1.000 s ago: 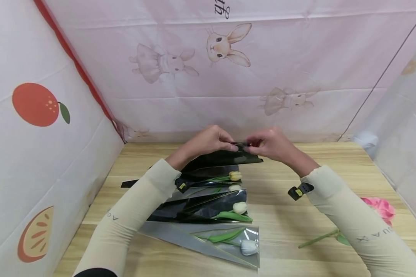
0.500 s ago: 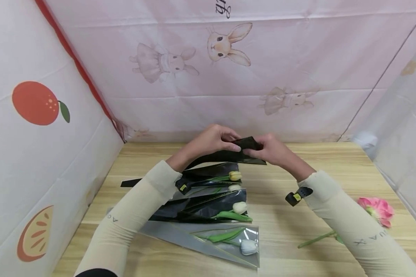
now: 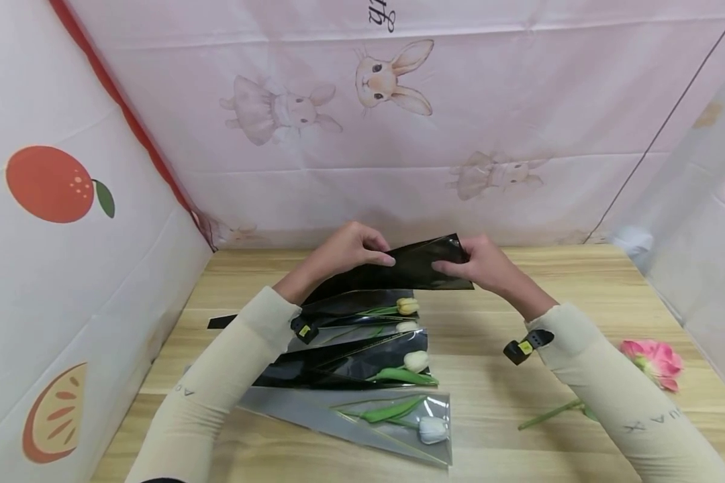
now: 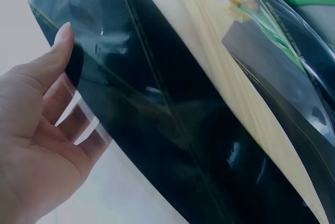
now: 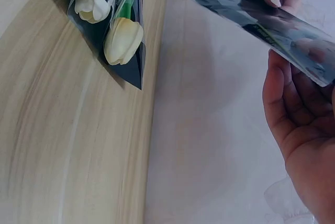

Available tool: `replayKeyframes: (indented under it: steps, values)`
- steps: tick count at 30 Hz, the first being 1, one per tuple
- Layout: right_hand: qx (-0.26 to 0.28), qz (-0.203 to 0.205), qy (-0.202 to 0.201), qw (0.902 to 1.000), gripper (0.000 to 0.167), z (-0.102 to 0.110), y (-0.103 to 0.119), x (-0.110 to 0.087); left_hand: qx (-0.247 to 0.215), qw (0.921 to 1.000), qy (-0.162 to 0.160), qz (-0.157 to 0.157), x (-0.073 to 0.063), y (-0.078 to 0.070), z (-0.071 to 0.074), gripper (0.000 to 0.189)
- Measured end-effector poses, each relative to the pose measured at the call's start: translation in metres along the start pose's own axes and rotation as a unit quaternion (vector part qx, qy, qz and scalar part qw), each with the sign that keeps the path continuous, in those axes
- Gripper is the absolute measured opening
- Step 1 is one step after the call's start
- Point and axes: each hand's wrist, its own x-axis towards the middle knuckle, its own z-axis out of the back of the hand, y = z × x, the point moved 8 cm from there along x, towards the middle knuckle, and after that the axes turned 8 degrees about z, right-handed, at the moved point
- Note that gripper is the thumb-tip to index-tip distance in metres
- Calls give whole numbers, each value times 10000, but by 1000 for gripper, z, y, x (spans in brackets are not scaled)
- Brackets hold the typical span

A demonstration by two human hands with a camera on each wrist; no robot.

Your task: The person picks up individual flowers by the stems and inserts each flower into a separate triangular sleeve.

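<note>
Both hands hold a black flower-wrapping sleeve [image 3: 419, 268] above the table's far edge. My left hand [image 3: 346, 253] pinches its upper edge, with the thumb in front and the fingers behind, as the left wrist view also shows on the glossy sleeve [image 4: 157, 109]. At the sleeve's wide right end, my right hand [image 3: 489, 267] grips with its thumb on the front and its other fingers behind. In the right wrist view the right hand [image 5: 306, 124] sits at the sleeve's end. No flower can be made out inside this sleeve.
Wrapped tulips lie in a column nearer me: a yellow tulip [image 3: 407, 306], white tulips in dark and grey sleeves, and a white tulip [image 3: 433, 430] in a clear-grey sleeve [image 3: 302, 416]. A pink flower [image 3: 655, 362] with a green stem lies right, partly behind the forearm.
The hands have moved apart, the left one leftward and the right one rightward along the sleeve. The sleeve's crumpled wide end now lies flatter and more of its front shows.
</note>
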Motion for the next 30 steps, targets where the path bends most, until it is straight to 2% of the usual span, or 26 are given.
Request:
replayKeyframes:
  steps: [4, 9, 19, 30]
  values:
    - [93, -39, 17, 9999, 33, -1, -3, -3, 82, 9999, 66, -97, -2, 0, 1, 11]
    - [183, 23, 91, 9998, 31, -4, 0, -6, 213, 9995, 187, -142, -4, -2, 2, 11]
    - [-263, -18, 88, 9996, 24, -5, 3, -12, 400, 9979, 397, -324, -10, -9, 1, 12]
    - [-542, 431, -33, 9976, 17, -5, 12, -17, 551, 9960, 405, -571, -20, -17, 0, 14]
